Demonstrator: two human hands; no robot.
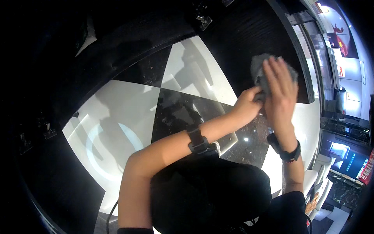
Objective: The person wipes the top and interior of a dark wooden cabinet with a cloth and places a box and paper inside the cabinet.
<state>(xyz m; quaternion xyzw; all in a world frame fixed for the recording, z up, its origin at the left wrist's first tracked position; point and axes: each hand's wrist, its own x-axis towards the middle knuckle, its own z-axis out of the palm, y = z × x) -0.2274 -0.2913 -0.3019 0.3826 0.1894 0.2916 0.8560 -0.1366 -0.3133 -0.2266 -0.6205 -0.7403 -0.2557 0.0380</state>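
A grey cloth (pixel 259 68) lies against the inner face of a black cabinet door (pixel 248 38) at the upper right. My right hand (pixel 280 87) presses flat on the cloth, its fingers stretched towards the top of the picture. Just left of it, my left hand (pixel 252 102) grips a lower bunched part of the same cloth between thumb and fingers. Both wrists wear black straps with a small device. A metal hinge (pixel 204 22) sits at the door's upper left.
Black cabinet panels stand at the left and top, with another hinge (pixel 49 131) at left. The floor has black and white glossy tiles (pixel 125 102). White chairs (pixel 321 172) and lit display screens (pixel 347 155) are at the far right.
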